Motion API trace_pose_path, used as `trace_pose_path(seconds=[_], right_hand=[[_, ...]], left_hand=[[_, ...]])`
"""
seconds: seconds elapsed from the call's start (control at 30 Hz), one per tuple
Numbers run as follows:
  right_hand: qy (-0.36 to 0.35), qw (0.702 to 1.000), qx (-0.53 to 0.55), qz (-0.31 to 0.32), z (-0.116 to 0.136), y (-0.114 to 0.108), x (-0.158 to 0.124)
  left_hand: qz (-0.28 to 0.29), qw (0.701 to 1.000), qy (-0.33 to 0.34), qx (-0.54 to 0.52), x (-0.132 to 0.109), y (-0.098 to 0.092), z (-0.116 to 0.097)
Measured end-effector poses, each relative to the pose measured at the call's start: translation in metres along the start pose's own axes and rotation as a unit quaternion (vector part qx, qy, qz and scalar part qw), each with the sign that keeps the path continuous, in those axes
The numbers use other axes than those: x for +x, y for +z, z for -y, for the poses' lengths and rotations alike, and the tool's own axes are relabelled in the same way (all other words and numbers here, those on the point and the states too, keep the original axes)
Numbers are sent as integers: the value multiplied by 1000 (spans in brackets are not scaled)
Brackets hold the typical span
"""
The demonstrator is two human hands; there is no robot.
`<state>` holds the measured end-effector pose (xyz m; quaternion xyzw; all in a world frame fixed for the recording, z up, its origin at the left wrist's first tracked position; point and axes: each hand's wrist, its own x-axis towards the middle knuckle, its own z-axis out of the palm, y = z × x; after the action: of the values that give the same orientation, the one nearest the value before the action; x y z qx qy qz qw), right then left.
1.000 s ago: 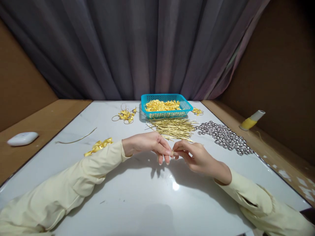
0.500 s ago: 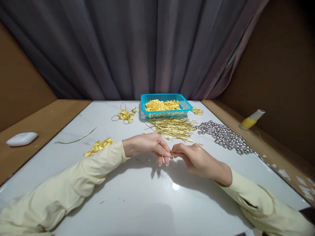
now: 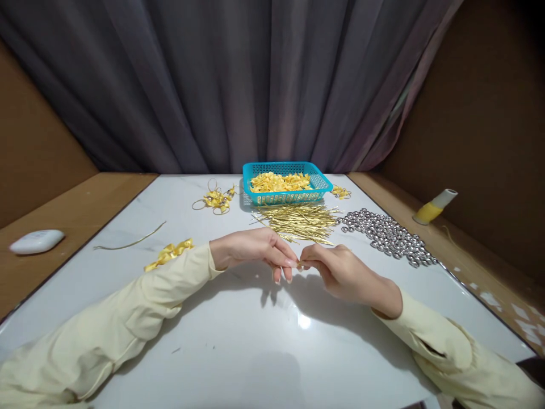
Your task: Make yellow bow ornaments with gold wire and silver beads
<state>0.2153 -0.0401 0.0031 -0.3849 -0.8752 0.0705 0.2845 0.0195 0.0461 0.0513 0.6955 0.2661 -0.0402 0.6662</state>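
Observation:
Above the middle of the white table, my left hand (image 3: 266, 253) and my right hand (image 3: 340, 270) meet fingertip to fingertip. Both pinch a small gold piece (image 3: 300, 264) that looks like a bit of the gold cord; most of it is hidden by the fingers. The left hand's lower fingers hang loosely apart below the pinch. Just beyond the hands lies a pile of gold cords (image 3: 298, 221). Silver beads (image 3: 389, 236) are spread out to the right of that pile.
A blue basket (image 3: 289, 198) of yellow ribbon pieces stands at the back. Ribbon pieces with beads and loops (image 3: 217, 200) lie to its left. Yellow ribbons (image 3: 168, 254) rest by my left sleeve, near a single cord (image 3: 131, 243). A glue-like bottle (image 3: 434, 207) leans at right.
My fingertips have shifted very slightly to the right and up, and a little more of the gold piece shows between them. Everything on the table stays put.

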Motion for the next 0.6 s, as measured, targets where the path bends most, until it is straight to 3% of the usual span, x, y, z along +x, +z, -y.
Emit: trace_pose_path(seconds=[0.37,0.6], right_hand=[[27,999,20,-17,-8,-10,2],[55,997,50,31,-7,-20,4]], left_hand=[[13,999,26,19,-1,-4,3],[8,999,30,12,-1,-4,4]])
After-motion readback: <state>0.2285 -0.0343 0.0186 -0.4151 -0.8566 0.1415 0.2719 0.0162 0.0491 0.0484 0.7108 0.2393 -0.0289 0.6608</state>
